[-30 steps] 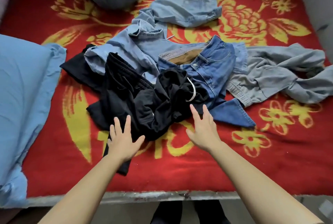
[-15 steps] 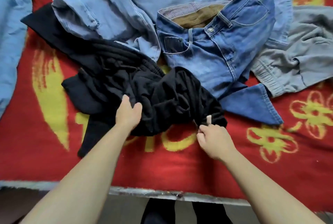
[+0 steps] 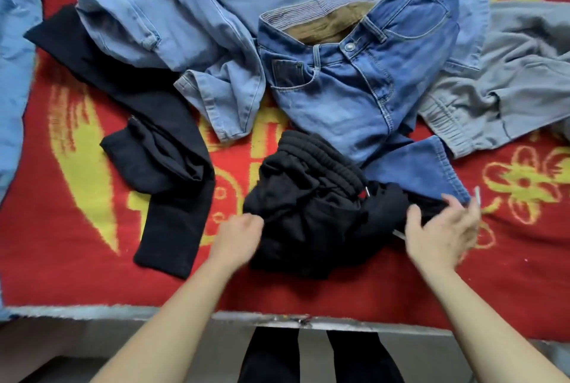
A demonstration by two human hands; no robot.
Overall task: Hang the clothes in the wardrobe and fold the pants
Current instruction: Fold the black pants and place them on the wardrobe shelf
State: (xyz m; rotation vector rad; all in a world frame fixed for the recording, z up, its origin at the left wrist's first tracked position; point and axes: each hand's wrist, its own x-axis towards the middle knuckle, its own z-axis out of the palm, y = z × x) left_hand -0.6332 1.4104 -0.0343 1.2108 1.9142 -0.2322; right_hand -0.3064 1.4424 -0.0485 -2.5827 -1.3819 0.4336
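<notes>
A bunched pair of black sweatpants (image 3: 308, 213) with a ribbed waistband lies near the front edge of the bed. My left hand (image 3: 237, 237) grips its left side with curled fingers. My right hand (image 3: 441, 228), blurred, holds its right edge between thumb and fingers, beside a white drawstring (image 3: 476, 196). Behind them lie dark blue jeans (image 3: 354, 89), light blue jeans (image 3: 185, 28), grey pants (image 3: 509, 83) and a second black pair (image 3: 160, 142) stretched out to the left.
Everything lies on a red blanket with yellow flowers (image 3: 524, 259). A blue pillow (image 3: 12, 74) is at the left edge. The bed's metal front rail (image 3: 185, 313) runs below my arms, with my legs under it.
Both hands went from hovering to grasping the black sweatpants. The bundle has come off the other black pair and moved toward the front edge and right. The view has moved closer.
</notes>
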